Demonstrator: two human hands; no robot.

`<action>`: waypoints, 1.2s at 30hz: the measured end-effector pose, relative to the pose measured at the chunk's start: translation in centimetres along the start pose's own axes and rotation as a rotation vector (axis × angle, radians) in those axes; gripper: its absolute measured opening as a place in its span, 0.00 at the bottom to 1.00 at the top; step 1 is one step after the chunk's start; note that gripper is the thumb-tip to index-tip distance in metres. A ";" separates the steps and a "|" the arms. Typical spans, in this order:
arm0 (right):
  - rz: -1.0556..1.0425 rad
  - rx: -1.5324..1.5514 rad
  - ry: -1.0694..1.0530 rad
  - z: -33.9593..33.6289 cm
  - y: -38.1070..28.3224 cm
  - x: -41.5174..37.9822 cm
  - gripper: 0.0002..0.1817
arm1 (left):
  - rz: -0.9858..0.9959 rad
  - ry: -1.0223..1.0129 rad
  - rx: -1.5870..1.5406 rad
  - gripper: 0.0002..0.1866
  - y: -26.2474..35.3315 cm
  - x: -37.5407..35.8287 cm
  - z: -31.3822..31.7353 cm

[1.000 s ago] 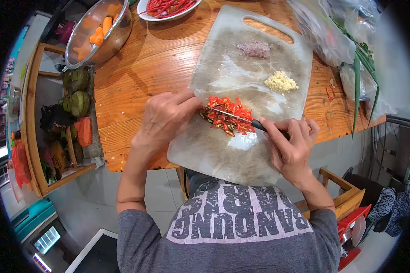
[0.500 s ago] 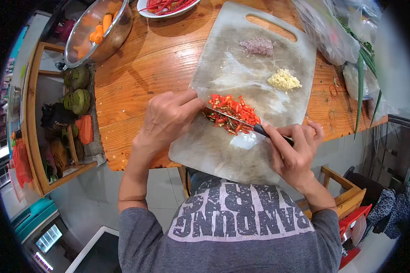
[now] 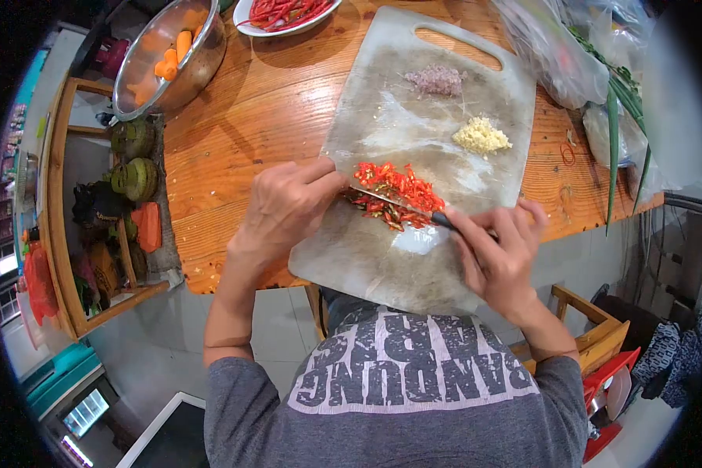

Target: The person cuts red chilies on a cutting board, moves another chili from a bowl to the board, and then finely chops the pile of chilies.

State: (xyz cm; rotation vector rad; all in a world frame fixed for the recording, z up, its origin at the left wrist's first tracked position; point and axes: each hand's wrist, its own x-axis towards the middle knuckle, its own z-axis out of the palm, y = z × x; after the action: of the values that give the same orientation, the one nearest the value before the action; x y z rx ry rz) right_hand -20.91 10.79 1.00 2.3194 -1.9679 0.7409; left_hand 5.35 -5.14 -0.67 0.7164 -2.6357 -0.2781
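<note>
A pile of chopped red chillies (image 3: 413, 191) lies on the grey-white cutting board (image 3: 366, 265). Across the pile runs a knife (image 3: 394, 200), its narrow blade sloping from upper left to lower right. My right hand (image 3: 501, 251) is wrapped round its dark handle. The fingers of my left hand (image 3: 292, 199) are closed at the blade's tip, which they partly hide. Further up the board are a mound of minced garlic (image 3: 482, 136) and a mound of finely chopped shallot (image 3: 435, 80).
A metal bowl with carrots (image 3: 166, 66) stands at the upper left, beside a white plate (image 3: 287, 30) of whole red chillies. Plastic bags (image 3: 558, 66) and green onion leaves (image 3: 615, 148) lie at the right. The wooden table (image 3: 234, 140) ends near my body.
The knife blade and my right hand have shifted slightly over the chopped chillies, and the right-hand fingers have moved a little. My left hand stays at the blade's tip.
</note>
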 end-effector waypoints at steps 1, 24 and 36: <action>0.001 0.005 0.002 -0.2 -0.2 -0.1 0.22 | -0.009 -0.003 0.002 0.08 0.0 0.0 0.0; -0.016 0.134 0.012 0.7 3.0 2.5 0.19 | -0.038 -0.065 0.102 0.07 0.0 1.3 -0.7; -0.038 0.063 0.036 -0.5 1.0 1.8 0.20 | -0.061 -0.077 0.004 0.07 -0.4 1.2 -0.4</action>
State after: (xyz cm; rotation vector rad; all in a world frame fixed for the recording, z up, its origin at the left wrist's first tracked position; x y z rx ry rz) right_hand -21.86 9.08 1.79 2.3535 -1.9070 0.8471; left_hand 4.70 -6.15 -0.06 0.8031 -2.6906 -0.3243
